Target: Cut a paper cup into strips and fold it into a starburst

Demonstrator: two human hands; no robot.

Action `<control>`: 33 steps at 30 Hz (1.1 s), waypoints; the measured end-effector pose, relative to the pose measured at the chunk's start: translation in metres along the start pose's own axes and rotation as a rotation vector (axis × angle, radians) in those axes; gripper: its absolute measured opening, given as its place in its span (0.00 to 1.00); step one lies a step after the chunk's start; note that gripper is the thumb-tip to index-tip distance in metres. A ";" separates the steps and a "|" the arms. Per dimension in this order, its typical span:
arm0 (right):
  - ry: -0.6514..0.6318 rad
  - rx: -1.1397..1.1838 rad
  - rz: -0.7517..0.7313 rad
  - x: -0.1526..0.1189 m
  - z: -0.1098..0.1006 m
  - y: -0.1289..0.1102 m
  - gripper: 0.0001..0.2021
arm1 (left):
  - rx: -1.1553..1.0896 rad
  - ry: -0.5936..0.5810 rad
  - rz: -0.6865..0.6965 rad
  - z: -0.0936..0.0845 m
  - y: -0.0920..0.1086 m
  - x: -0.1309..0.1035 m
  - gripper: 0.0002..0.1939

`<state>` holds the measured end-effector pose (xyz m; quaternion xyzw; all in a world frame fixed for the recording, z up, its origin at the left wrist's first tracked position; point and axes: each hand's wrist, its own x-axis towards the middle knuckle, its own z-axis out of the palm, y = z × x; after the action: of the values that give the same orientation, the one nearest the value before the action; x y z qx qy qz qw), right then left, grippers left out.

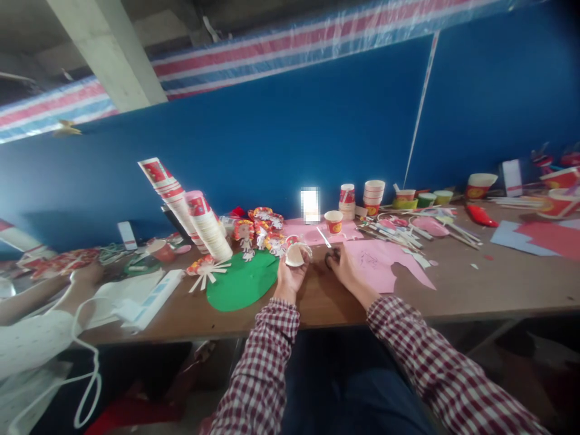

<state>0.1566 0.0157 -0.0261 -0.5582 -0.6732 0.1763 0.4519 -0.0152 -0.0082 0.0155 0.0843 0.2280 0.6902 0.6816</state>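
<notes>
In the middle of the head view, my left hand (291, 279) grips a paper cup piece (295, 255), its pale inside facing me and its edge apparently cut into strips. Just to the right, my right hand (343, 270) is closed on a pair of scissors (327, 240) with dark handles, the blades pointing up and to the left, apart from the cup piece. Beyond the scissors a red and white paper cup (334, 222) stands upright. Pink paper (376, 266) with a pen drawing and a cut-out edge lies beside my right hand.
Left of my hands lies a green paper oval (242, 284), with several cup-paper figures (263, 229) behind it. Tall leaning cup stacks (208, 226) stand farther left, near a white power strip (154, 299) and a co-worker's arm (45, 329). Sticks (394, 232) lie to the right.
</notes>
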 end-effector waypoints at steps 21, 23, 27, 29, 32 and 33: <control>0.009 -0.276 0.089 -0.004 -0.024 -0.030 0.15 | 0.094 -0.004 -0.036 0.000 -0.001 -0.002 0.15; 0.028 -0.272 0.059 -0.003 -0.023 -0.028 0.14 | 0.103 0.000 -0.029 0.001 -0.001 -0.003 0.15; 0.030 -0.193 0.004 -0.001 -0.018 -0.021 0.14 | 0.106 0.008 -0.010 0.002 -0.001 -0.007 0.16; 0.025 -0.132 -0.018 -0.001 -0.015 -0.017 0.16 | 0.099 -0.006 -0.019 0.003 -0.001 -0.008 0.15; 0.038 -0.050 -0.054 0.000 -0.012 -0.011 0.18 | 0.077 -0.036 -0.027 0.003 -0.001 -0.007 0.14; 0.040 -0.024 -0.070 0.001 -0.011 -0.010 0.19 | 0.068 -0.038 -0.029 0.003 -0.001 -0.007 0.14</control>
<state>0.1595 0.0103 -0.0127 -0.5430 -0.6853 0.1409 0.4644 -0.0121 -0.0142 0.0189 0.1174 0.2395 0.6702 0.6926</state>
